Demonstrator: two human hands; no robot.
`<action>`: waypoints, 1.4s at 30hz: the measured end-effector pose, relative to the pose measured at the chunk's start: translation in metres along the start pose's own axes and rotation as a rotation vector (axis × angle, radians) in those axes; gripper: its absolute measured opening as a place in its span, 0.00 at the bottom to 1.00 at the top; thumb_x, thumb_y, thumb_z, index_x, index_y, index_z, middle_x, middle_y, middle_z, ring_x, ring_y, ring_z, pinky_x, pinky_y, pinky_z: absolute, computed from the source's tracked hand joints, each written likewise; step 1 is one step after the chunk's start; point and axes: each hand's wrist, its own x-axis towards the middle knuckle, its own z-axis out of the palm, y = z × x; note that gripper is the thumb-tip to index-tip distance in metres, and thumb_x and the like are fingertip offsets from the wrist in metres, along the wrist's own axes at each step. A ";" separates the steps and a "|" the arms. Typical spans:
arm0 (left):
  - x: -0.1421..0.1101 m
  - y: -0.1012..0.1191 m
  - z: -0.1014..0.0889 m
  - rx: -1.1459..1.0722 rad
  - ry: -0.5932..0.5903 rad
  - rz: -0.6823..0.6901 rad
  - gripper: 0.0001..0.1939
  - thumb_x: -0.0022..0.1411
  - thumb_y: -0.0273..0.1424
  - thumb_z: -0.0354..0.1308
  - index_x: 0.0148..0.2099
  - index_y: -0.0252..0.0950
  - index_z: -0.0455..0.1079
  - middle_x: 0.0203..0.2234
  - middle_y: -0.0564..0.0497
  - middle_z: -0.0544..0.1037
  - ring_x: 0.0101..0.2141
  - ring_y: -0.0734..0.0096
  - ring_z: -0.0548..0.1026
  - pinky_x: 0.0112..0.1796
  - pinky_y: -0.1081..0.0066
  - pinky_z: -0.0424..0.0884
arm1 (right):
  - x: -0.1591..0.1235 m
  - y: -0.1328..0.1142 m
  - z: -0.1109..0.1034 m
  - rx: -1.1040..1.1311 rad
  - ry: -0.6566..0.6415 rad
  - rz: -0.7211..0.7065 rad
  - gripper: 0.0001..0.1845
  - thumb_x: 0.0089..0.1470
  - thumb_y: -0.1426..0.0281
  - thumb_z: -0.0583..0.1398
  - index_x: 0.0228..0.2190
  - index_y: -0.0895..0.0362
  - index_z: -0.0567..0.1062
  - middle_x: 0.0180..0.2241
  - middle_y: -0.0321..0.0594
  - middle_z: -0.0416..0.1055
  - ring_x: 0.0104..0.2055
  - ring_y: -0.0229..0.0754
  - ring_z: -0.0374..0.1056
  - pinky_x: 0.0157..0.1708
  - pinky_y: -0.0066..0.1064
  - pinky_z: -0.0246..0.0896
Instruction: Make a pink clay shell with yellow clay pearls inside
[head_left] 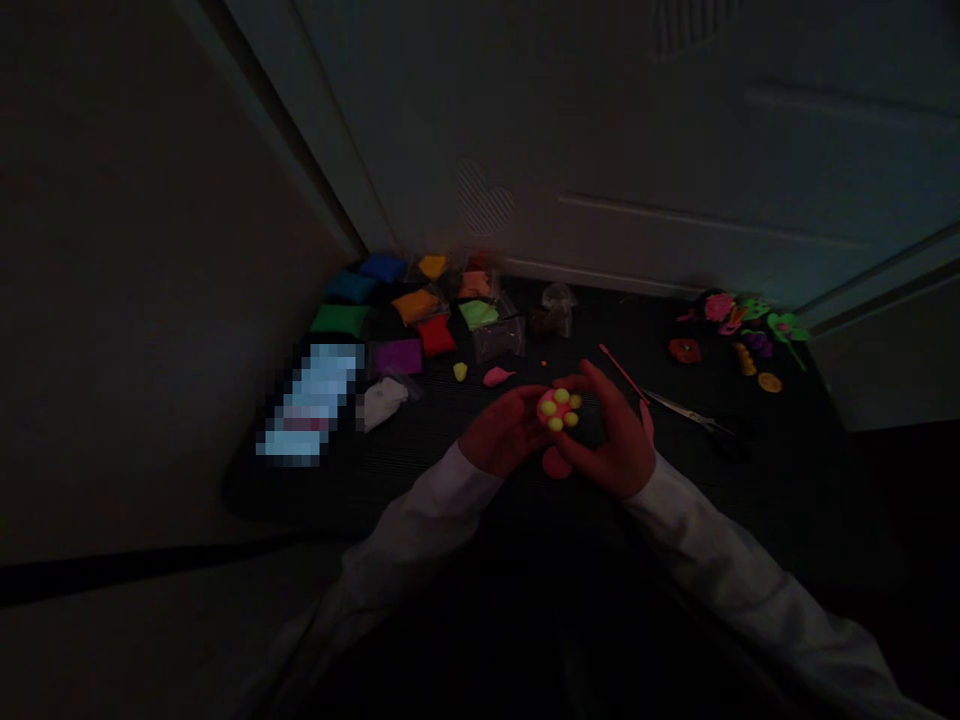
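Note:
Between my two hands is a small pink clay piece (545, 397) with several yellow clay balls (562, 397) on it, like a flower. My left hand (504, 432) is closed around its left side. The thumb and fingers of my right hand (616, 440) curve around its right side. Just below, a flat pink clay disc (556, 463) lies on the dark table. Beyond my hands are a pink clay lump (496, 377), a yellow-green clay bit (460, 372) and a tiny orange ball (544, 363).
Clay packets in several colours, among them a purple one (399, 357), lie at the back left beside a lit, blurred screen (311, 405). A pink stick tool (622, 372) and scissors (686, 410) lie to the right. Finished clay flowers (720, 307) sit at the back right.

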 end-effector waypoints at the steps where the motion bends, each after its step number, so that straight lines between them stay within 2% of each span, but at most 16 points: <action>1: -0.001 0.000 0.000 -0.030 -0.008 -0.003 0.20 0.46 0.38 0.64 0.41 0.37 0.70 0.38 0.49 0.77 0.38 0.66 0.76 0.38 0.67 0.72 | 0.000 -0.001 0.002 0.012 0.001 -0.007 0.43 0.46 0.73 0.60 0.59 0.50 0.45 0.45 0.43 0.68 0.47 0.46 0.65 0.47 0.42 0.62; 6: 0.000 -0.002 -0.005 -0.113 -0.008 0.011 0.16 0.46 0.31 0.65 0.39 0.36 0.70 0.35 0.50 0.78 0.35 0.68 0.77 0.35 0.70 0.72 | 0.002 0.000 0.011 0.061 0.002 -0.038 0.42 0.45 0.75 0.60 0.58 0.49 0.47 0.46 0.44 0.68 0.47 0.46 0.66 0.46 0.41 0.63; 12: 0.003 -0.002 -0.005 -0.147 0.008 0.005 0.15 0.46 0.29 0.65 0.39 0.34 0.69 0.35 0.49 0.78 0.33 0.68 0.77 0.35 0.71 0.71 | 0.000 0.003 0.016 0.082 0.042 -0.021 0.44 0.44 0.74 0.62 0.58 0.49 0.47 0.47 0.44 0.67 0.48 0.46 0.65 0.47 0.41 0.63; 17: 0.006 -0.004 -0.005 -0.177 0.016 -0.007 0.16 0.44 0.28 0.66 0.38 0.34 0.70 0.33 0.50 0.78 0.33 0.68 0.77 0.34 0.71 0.72 | 0.001 0.004 0.017 0.065 0.038 -0.014 0.42 0.45 0.73 0.61 0.58 0.48 0.48 0.43 0.42 0.69 0.44 0.44 0.67 0.46 0.41 0.63; 20: 0.006 -0.003 -0.004 -0.191 0.026 -0.020 0.16 0.45 0.27 0.66 0.38 0.33 0.70 0.33 0.49 0.78 0.32 0.68 0.77 0.32 0.72 0.72 | 0.002 0.004 0.016 0.044 0.023 0.001 0.42 0.46 0.72 0.61 0.58 0.49 0.47 0.44 0.42 0.68 0.45 0.44 0.67 0.47 0.41 0.62; 24: 0.004 0.001 -0.002 -0.222 0.067 -0.015 0.14 0.49 0.27 0.63 0.40 0.33 0.69 0.34 0.49 0.78 0.31 0.70 0.77 0.32 0.72 0.73 | 0.003 0.008 0.004 -0.007 -0.048 0.042 0.41 0.45 0.67 0.62 0.57 0.53 0.49 0.49 0.46 0.64 0.51 0.46 0.62 0.50 0.41 0.60; 27: 0.004 0.005 -0.002 -0.253 0.128 -0.002 0.10 0.54 0.28 0.58 0.41 0.36 0.68 0.35 0.51 0.78 0.32 0.70 0.77 0.33 0.71 0.73 | -0.002 0.013 -0.010 -0.083 -0.121 0.118 0.28 0.50 0.67 0.57 0.53 0.58 0.59 0.51 0.49 0.63 0.53 0.47 0.59 0.52 0.42 0.57; 30: 0.005 0.008 -0.003 -0.284 0.200 0.024 0.07 0.59 0.28 0.52 0.40 0.37 0.68 0.33 0.53 0.78 0.32 0.72 0.77 0.34 0.71 0.73 | -0.015 0.015 -0.016 -0.167 -0.226 0.196 0.18 0.54 0.68 0.54 0.46 0.60 0.68 0.46 0.50 0.68 0.49 0.48 0.63 0.48 0.44 0.59; 33: 0.006 0.009 -0.003 -0.306 0.258 0.040 0.08 0.61 0.28 0.48 0.41 0.38 0.67 0.34 0.53 0.78 0.33 0.72 0.77 0.35 0.70 0.72 | -0.032 0.011 -0.011 -0.232 -0.346 0.238 0.18 0.53 0.65 0.55 0.44 0.59 0.71 0.45 0.50 0.70 0.46 0.53 0.64 0.44 0.49 0.59; 36: 0.005 0.009 -0.001 -0.318 0.285 0.041 0.09 0.62 0.28 0.47 0.41 0.38 0.67 0.34 0.53 0.77 0.33 0.72 0.77 0.36 0.69 0.71 | -0.045 0.005 -0.003 -0.267 -0.400 0.267 0.20 0.52 0.65 0.55 0.46 0.59 0.70 0.49 0.51 0.67 0.49 0.58 0.61 0.44 0.54 0.56; 42: 0.004 0.010 -0.001 -0.319 0.289 0.030 0.08 0.62 0.29 0.46 0.39 0.38 0.67 0.33 0.53 0.78 0.33 0.72 0.77 0.36 0.69 0.71 | -0.045 0.003 0.004 -0.190 -0.413 0.328 0.15 0.50 0.65 0.57 0.40 0.58 0.72 0.46 0.50 0.69 0.48 0.53 0.62 0.45 0.50 0.56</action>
